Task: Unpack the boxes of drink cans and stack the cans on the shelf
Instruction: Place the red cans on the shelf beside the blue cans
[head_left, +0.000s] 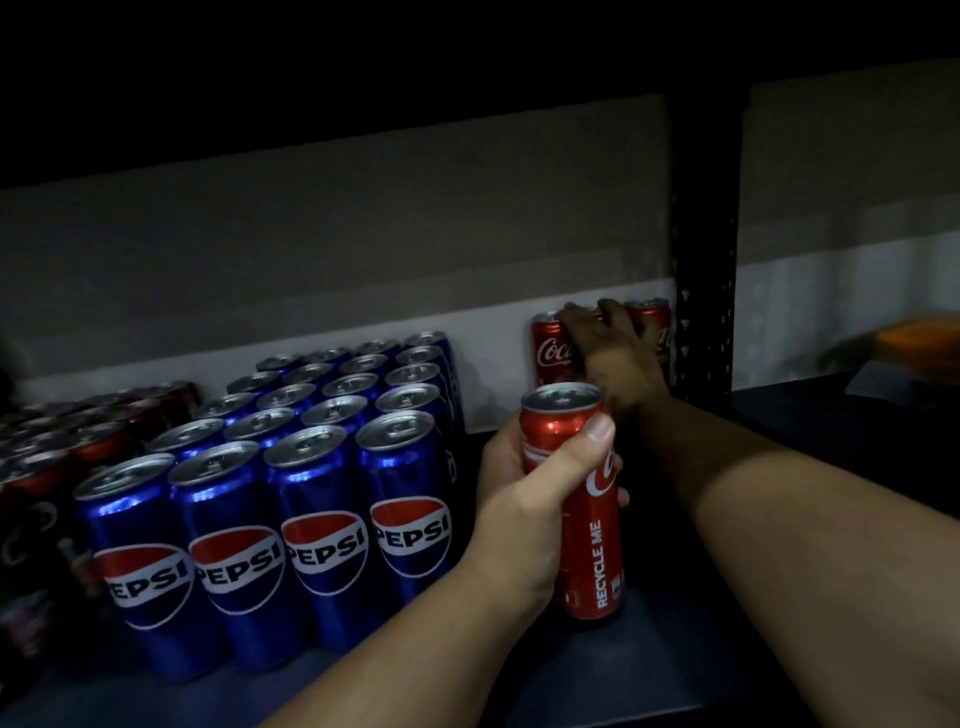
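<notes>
Dark blue shelf (675, 670) under a black upper board, pale back wall (332, 249) behind, black perforated upright post (701, 234) at right rear. Biggest group on it: block of blue Pepsi cans (311, 467), upright, four across and several rows deep, packed touching, logos facing front. Left of that, dim cluster of dark and red cans (57, 467), labels too dark to read. At the back right, a short row of red Coca-Cola cans (550, 345) upright against the wall, just beside the post; a bare strip of shelf sits between them and the Pepsi block. Right arm reaches deep over the shelf, right hand (613, 353) lies on that back row, fingers curled over the can tops, covering the middle cans; whether this grip actually clamps a can or only rests on them, cannot tell, too dark. Left hand (524, 493) nearer the camera, grip wrapped round a red Coca-Cola can (582, 519), thumb across the front near the rim, fingers behind; can upright, slightly tilted, base at or just above the shelf, "RECYCLE ME" text visible. This can partly blocks the view of the right wrist. Blurred orange object (914, 338) beyond the post at far right, unidentifiable.
</notes>
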